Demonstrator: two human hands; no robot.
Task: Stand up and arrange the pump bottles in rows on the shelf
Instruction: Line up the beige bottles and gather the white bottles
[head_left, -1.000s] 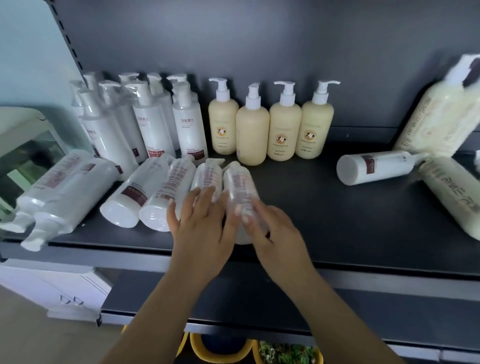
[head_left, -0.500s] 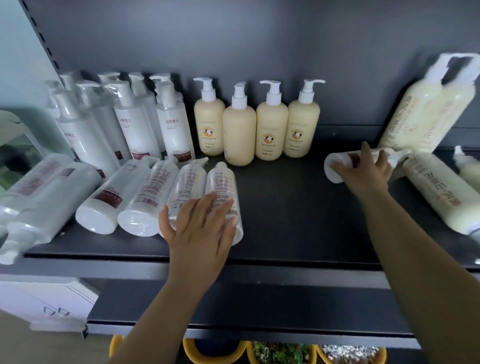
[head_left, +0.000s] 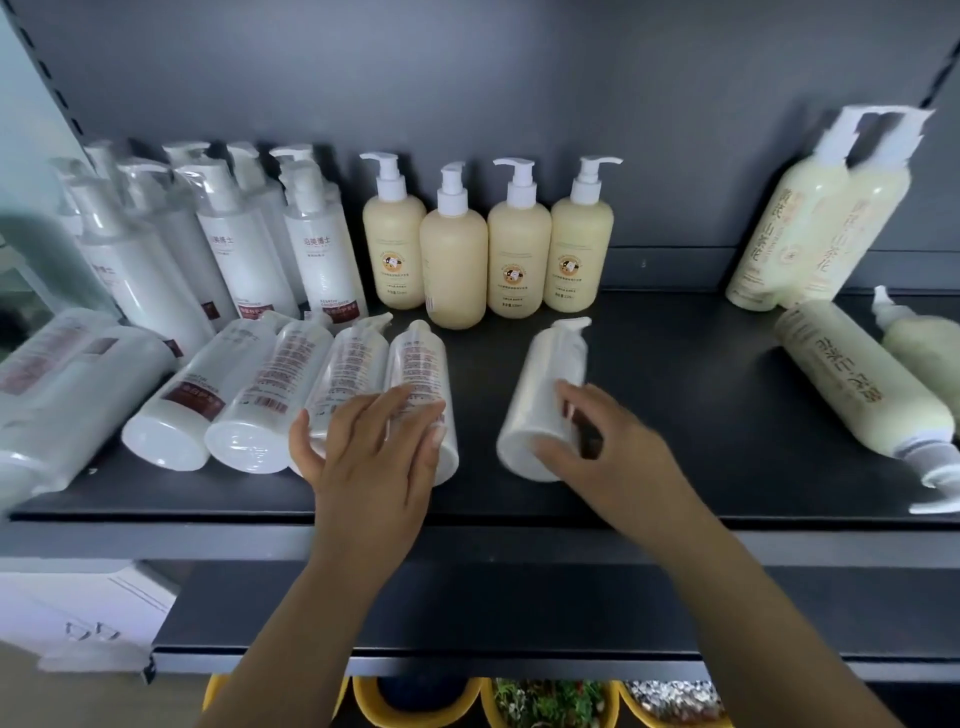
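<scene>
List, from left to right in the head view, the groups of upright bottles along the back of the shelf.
white bottles → tan bottles → pale yellow bottles

Left hand (head_left: 371, 447) flat, fingers spread, right hand (head_left: 605, 441) curled in a grip, both forearms extended

head view: single wide-angle camera | faces forward and down onto dark shelf (head_left: 675, 415) | close range | back panel (head_left: 467, 78) at 12 o'clock | forearms enter from 6 o'clock
</scene>
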